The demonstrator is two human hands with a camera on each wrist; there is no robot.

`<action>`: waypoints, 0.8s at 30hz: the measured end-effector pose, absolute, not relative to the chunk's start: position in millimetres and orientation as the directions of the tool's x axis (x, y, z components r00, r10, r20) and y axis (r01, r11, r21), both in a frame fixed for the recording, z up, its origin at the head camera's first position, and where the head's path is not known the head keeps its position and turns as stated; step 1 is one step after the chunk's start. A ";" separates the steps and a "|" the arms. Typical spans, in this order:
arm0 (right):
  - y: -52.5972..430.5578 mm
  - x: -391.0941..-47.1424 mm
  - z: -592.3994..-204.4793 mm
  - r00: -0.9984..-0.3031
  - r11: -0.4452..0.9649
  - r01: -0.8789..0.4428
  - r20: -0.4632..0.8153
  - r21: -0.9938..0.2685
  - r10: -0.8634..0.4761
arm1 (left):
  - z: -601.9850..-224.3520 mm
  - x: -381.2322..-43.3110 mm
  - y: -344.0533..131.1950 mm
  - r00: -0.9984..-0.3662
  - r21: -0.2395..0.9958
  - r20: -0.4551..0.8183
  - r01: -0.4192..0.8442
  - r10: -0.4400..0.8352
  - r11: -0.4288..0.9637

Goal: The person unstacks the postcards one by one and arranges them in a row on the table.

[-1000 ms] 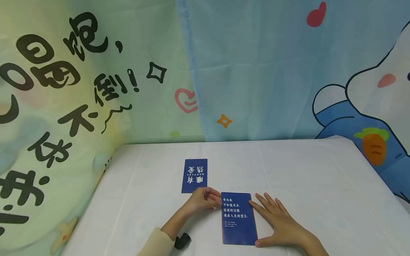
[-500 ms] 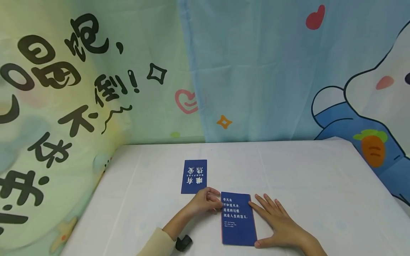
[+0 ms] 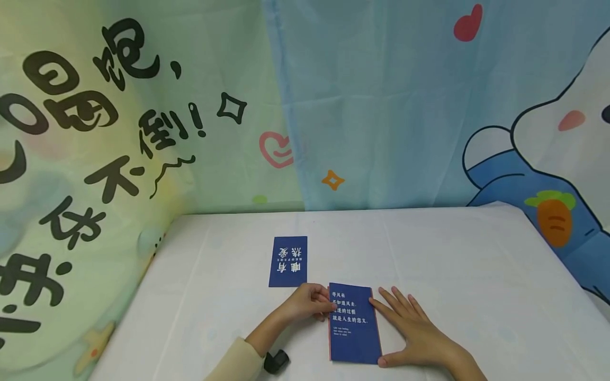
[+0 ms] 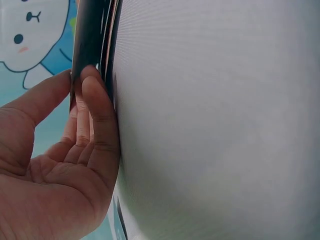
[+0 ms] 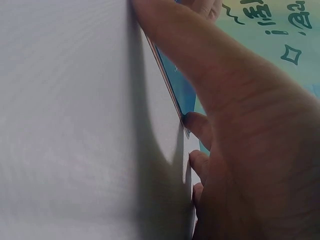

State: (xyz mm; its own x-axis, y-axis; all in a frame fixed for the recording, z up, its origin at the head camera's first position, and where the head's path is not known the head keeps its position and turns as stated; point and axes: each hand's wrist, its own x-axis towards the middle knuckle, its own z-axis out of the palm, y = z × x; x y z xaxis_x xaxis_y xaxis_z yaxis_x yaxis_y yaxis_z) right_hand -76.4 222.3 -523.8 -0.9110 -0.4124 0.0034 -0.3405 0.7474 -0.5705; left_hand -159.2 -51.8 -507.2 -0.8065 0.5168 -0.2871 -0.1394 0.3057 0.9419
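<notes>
A dark blue booklet point(image 3: 355, 330) with white lettering lies near the table's front, reddish along its edges. At its left edge my left hand point(image 3: 307, 304) pinches the top cover between thumb and fingers. In the left wrist view that cover point(image 4: 90, 40) stands lifted apart from the layers below. My right hand point(image 3: 419, 333) is spread flat at the right side; its thumb and index fingertip touch the booklet's right edge, the other fingers resting on the cloth. The right wrist view shows the booklet's edge point(image 5: 167, 75) running between thumb and index finger.
A second, flat blue piece point(image 3: 288, 262) with white lettering lies behind my left hand, upside down. A small black object point(image 3: 276, 362) sits by the left wrist. White cloth point(image 3: 452, 254) covers the table; a printed curtain point(image 3: 381, 106) hangs behind it.
My left thumb has moved right, onto the cover's left edge, and the cover's left side has risen slightly. The right hand stays in place.
</notes>
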 end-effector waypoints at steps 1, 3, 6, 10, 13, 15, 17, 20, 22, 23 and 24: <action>222.2 -76.5 -523.8 -0.911 0.747 -0.341 0.003 -0.572 -0.413 | -507.1 -159.0 -52.0 -0.807 0.943 -0.285 -0.138 0.517 0.304; 222.0 -76.4 -523.7 -0.910 0.747 -0.342 0.002 -0.570 -0.415 | -507.0 -158.7 -52.6 -0.805 0.944 -0.281 -0.134 0.522 0.302; 222.0 -76.2 -523.7 -0.909 0.747 -0.348 0.008 -0.566 -0.418 | -506.5 -158.5 -53.4 -0.799 0.945 -0.284 -0.140 0.530 0.294; 222.3 -76.0 -523.6 -0.911 0.745 -0.347 0.016 -0.570 -0.412 | -506.1 -158.8 -54.1 -0.792 0.949 -0.290 -0.164 0.537 0.269; 222.3 -76.0 -523.1 -0.914 0.742 -0.333 0.007 -0.581 -0.405 | -506.3 -159.1 -54.7 -0.790 0.950 -0.297 -0.186 0.536 0.251; 222.1 -76.2 -522.8 -0.916 0.742 -0.322 -0.003 -0.588 -0.400 | -506.8 -159.1 -55.1 -0.788 0.950 -0.300 -0.197 0.537 0.241; 222.0 -76.7 -522.3 -0.916 0.743 -0.316 -0.013 -0.590 -0.400 | -507.1 -159.1 -55.7 -0.786 0.950 -0.303 -0.206 0.540 0.234; 222.0 -77.1 -522.5 -0.918 0.745 -0.315 -0.010 -0.588 -0.397 | -506.9 -158.7 -56.2 -0.786 0.952 -0.300 -0.208 0.540 0.226; 222.2 -77.1 -523.3 -0.916 0.748 -0.325 -0.002 -0.579 -0.400 | -506.6 -158.5 -56.5 -0.790 0.952 -0.299 -0.211 0.536 0.221; 222.3 -77.0 -524.0 -0.915 0.749 -0.331 0.002 -0.574 -0.404 | -506.5 -158.5 -56.7 -0.793 0.953 -0.297 -0.210 0.532 0.220; 222.5 -76.9 -524.6 -0.914 0.749 -0.336 0.006 -0.572 -0.405 | -506.3 -158.3 -56.8 -0.796 0.952 -0.298 -0.210 0.528 0.221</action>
State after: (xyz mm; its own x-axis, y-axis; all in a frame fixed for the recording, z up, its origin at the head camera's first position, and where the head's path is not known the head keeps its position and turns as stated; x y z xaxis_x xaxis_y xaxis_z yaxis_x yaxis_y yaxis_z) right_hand -76.9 222.5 -524.6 -0.9142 -0.4052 0.0060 -0.3355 0.7485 -0.5719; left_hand -158.3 -56.8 -506.3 -0.7955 0.5278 -0.2976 -0.2099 0.2206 0.9525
